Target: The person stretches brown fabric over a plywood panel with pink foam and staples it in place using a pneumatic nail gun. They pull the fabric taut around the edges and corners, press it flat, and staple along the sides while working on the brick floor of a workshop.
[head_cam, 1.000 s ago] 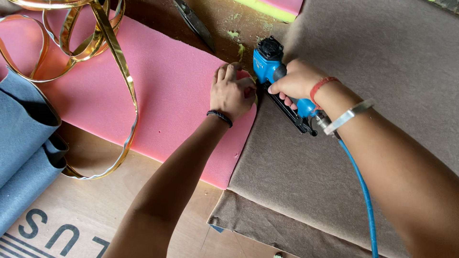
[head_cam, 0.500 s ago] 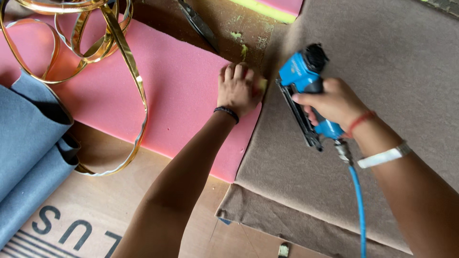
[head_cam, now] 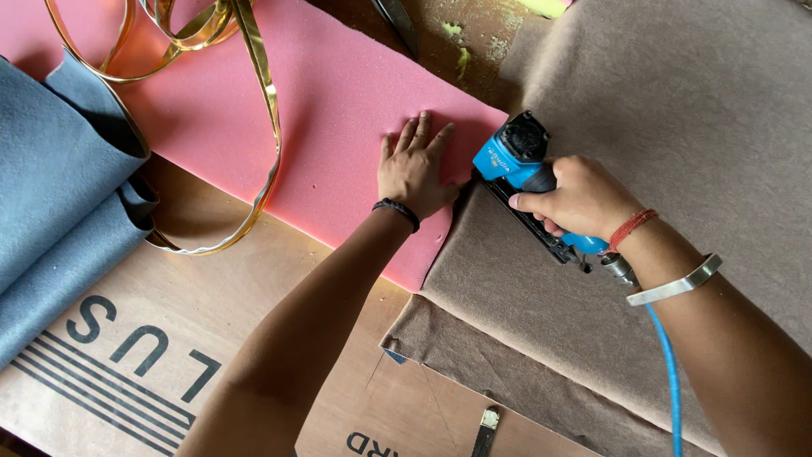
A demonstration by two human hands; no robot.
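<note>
Both arms bare, no sleeves. Left hand: thin black braided band round wrist. Right hand: red thread at wrist, flat silver metal bangle further up forearm, toward 5 o'clock.

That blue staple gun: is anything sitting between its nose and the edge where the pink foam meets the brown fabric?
Nothing visible does. The blue pneumatic staple gun in the right hand points at that seam, beside the left hand lying flat on the pink foam sheet.

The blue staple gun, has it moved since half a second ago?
Yes. The staple gun came back left to the pink foam edge, beside the left hand.
</note>
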